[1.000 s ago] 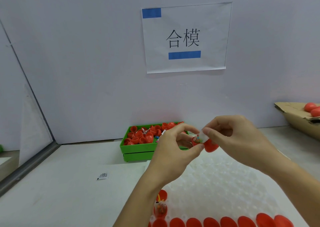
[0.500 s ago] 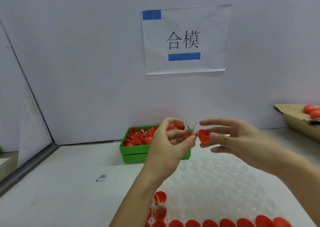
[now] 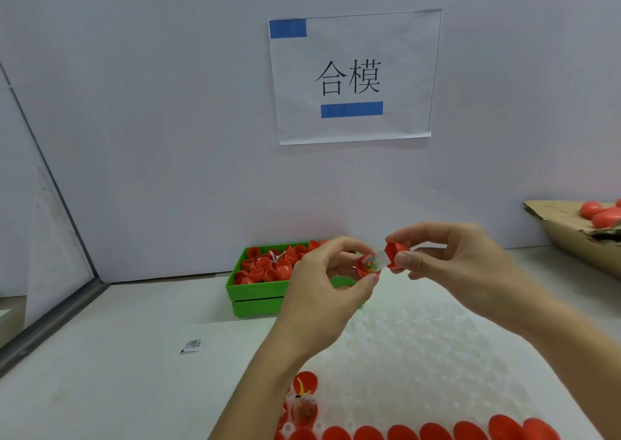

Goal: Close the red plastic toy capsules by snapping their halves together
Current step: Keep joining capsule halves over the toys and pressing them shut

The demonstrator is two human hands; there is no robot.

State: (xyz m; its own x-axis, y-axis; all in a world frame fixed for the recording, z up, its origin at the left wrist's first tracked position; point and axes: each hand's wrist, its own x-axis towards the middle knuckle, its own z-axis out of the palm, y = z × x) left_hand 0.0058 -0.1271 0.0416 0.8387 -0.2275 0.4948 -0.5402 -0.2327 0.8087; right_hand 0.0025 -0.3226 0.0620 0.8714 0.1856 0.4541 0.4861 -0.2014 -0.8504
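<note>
While the left hand [image 3: 331, 291] pinches the filled capsule half [image 3: 368, 266] between thumb and fingertips, the right hand [image 3: 450, 258] pinches the empty cap half [image 3: 395, 255] and tips it over the toy's clear wrapper, which sticks out between them. Both halves are held in the air above the white bubbled tray [image 3: 420, 349], in front of the green bin [image 3: 255, 293] of loose red halves. I judge this the mating step: next the rims need lining up squarely, the wrapper tucked inside, then a firm squeeze.
</note>
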